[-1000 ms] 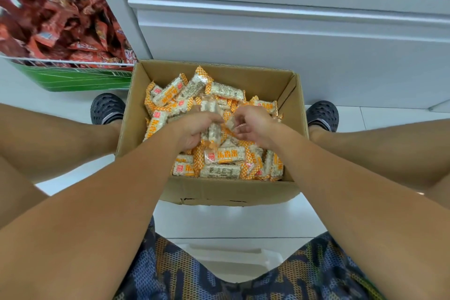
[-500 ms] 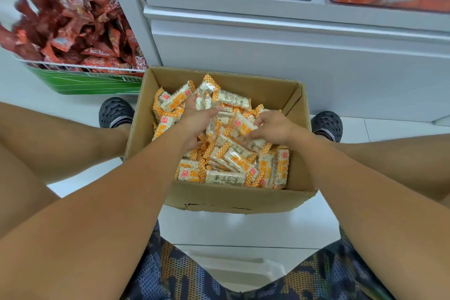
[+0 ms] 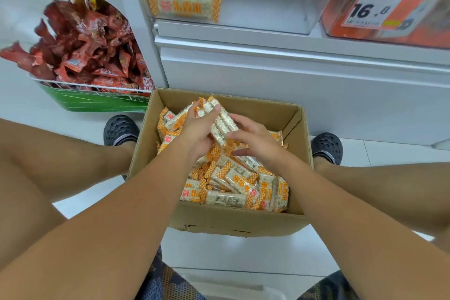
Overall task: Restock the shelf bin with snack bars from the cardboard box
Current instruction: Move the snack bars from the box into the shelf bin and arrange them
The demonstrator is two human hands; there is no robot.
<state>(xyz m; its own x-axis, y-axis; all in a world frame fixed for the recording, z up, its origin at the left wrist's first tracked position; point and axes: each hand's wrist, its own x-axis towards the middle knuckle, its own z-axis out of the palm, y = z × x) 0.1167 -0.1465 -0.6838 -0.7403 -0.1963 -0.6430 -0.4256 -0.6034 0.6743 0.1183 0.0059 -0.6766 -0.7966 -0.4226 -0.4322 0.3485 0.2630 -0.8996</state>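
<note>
Change: since a second ago both hands have lifted a bundle of snack bars (image 3: 220, 124) clear of the pile in the cardboard box (image 3: 233, 223).
Head view, hands: left hand (image 3: 197, 133) curls around the bundle; right hand (image 3: 253, 140) steadies it, fingers fairly straight.
Relation: bundle's long axis points up-left toward the shelf bin (image 3: 275, 5), directly above and ahead; left hand nearer.

My left hand (image 3: 194, 134) grips a bunch of snack bars (image 3: 220, 122) above the cardboard box (image 3: 233, 223); my right hand (image 3: 253, 141) steadies them. The clear shelf bin (image 3: 267, 5) sits above.
</note>
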